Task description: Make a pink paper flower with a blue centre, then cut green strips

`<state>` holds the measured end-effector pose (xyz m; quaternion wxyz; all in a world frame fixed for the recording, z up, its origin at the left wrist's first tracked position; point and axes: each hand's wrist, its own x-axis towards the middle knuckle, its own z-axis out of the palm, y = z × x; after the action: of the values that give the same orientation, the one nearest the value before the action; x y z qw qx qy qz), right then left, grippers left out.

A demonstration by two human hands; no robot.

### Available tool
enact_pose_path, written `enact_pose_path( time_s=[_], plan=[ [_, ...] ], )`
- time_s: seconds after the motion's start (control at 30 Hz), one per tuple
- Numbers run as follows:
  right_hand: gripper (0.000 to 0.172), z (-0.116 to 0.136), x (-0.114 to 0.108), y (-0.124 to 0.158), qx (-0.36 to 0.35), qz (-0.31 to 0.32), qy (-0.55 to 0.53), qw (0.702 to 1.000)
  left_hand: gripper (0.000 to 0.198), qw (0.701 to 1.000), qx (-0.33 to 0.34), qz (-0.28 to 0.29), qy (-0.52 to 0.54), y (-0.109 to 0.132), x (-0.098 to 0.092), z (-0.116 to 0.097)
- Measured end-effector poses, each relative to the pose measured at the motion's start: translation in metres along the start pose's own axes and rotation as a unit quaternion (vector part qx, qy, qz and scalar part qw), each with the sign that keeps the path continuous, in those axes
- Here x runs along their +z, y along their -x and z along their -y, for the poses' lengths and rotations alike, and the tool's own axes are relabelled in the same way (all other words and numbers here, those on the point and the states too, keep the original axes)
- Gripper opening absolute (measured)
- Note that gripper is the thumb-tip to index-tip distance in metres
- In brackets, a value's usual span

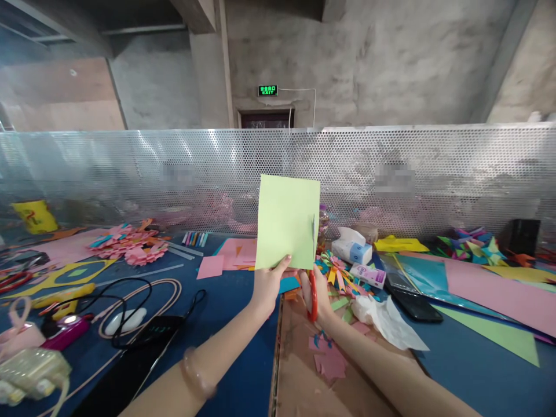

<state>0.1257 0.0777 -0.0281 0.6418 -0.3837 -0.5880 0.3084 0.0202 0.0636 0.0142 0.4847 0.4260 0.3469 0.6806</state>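
My left hand grips the lower edge of a pale green sheet of paper, its thumb pressed on the near face. The sheet stands upright in the air above the table. In my right hand is a pair of scissors with red-orange handles. Their blade points up along the sheet's right edge, with paper on both sides of it. Below the hands, pink paper scraps lie on a cardboard sheet. The right fingers are partly hidden behind the handle.
A perforated metal screen runs behind the blue table. To the left are a power bank, looped cables and a yellow glue gun. On the right lie a tissue pack, a crumpled tissue, a phone and pink paper.
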Motion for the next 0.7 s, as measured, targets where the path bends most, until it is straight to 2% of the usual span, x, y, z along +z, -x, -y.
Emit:
enact_pose_path(
  time_s=[0.13,0.4,0.7],
  plan=[
    [0.008,-0.002,-0.003,-0.002,0.005,-0.018,0.019,1.000,0.031,1.000,-0.014,-0.006,-0.006,0.001,0.001,0.000],
    [0.010,-0.013,-0.004,-0.002,0.013,-0.045,0.044,0.998,0.033,1.000,-0.009,-0.011,0.000,0.004,0.003,0.000],
    [0.007,-0.010,-0.003,-0.001,0.005,-0.008,0.015,1.000,0.032,1.000,-0.018,-0.014,0.010,0.000,0.001,0.001]
  ],
)
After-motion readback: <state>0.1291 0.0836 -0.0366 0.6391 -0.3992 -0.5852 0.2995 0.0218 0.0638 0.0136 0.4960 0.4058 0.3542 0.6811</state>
